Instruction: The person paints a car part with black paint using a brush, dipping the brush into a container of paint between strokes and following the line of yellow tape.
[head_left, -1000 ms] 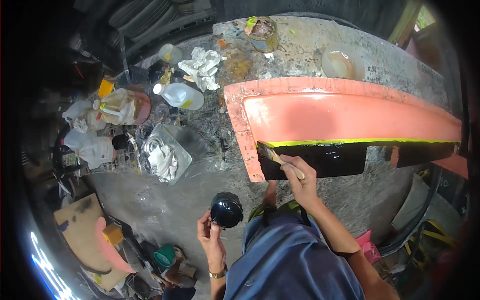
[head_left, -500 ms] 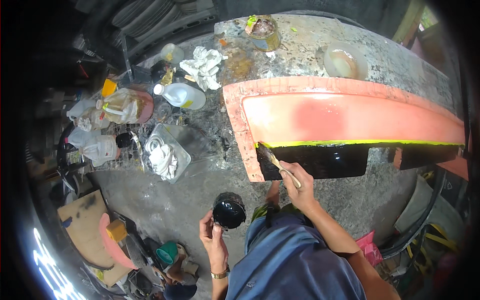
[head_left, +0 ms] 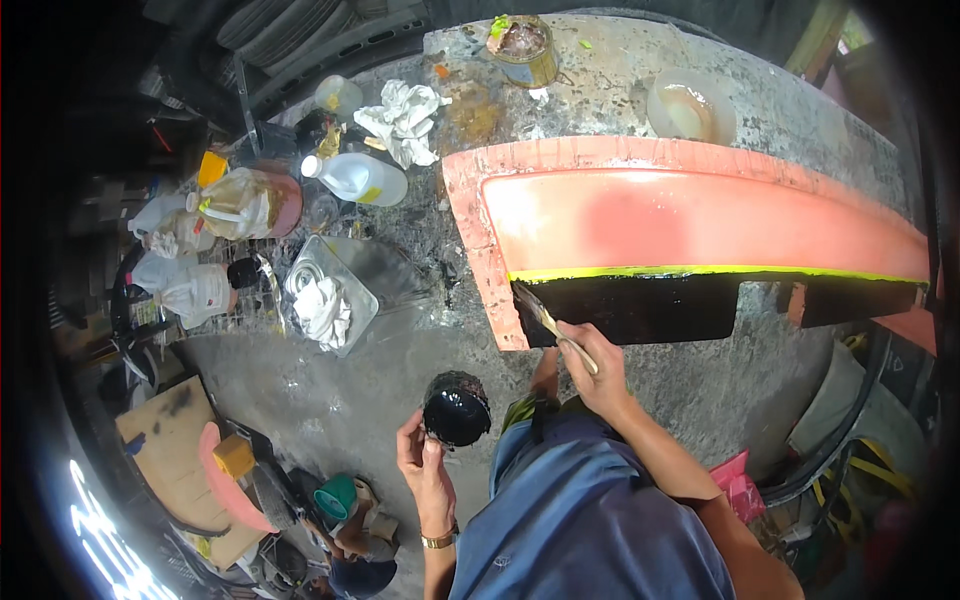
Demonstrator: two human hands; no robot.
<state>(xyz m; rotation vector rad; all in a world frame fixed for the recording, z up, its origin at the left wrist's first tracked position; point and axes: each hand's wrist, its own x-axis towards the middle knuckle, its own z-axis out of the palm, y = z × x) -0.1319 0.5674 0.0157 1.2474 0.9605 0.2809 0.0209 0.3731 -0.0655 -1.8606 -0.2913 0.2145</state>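
Observation:
My right hand (head_left: 597,372) is closed round the pale handle of a paintbrush (head_left: 545,320). The brush's dark bristles touch the left end of a black-coated band (head_left: 640,308) on a long pink mould (head_left: 590,225). A thin yellow-green line (head_left: 700,270) runs along the upper edge of the black. Below and left of the mould, my left hand (head_left: 427,465) grips a tub of black paint (head_left: 457,408) by its side. Dark coating covers the tub's rim, and the liquid inside is glossy.
Behind the mould, a worn bench (head_left: 600,75) carries a metal can (head_left: 524,52) and a translucent bowl (head_left: 690,106). Leftward are a crumpled white cloth (head_left: 403,122), a white jug (head_left: 355,180) and a clear tray (head_left: 365,318). At lower left another person (head_left: 355,540) is near a green bucket (head_left: 336,497).
The brush tip has moved slightly down along the mould's left edge. The whole scene sits a little higher in the picture. Both hands keep their holds.

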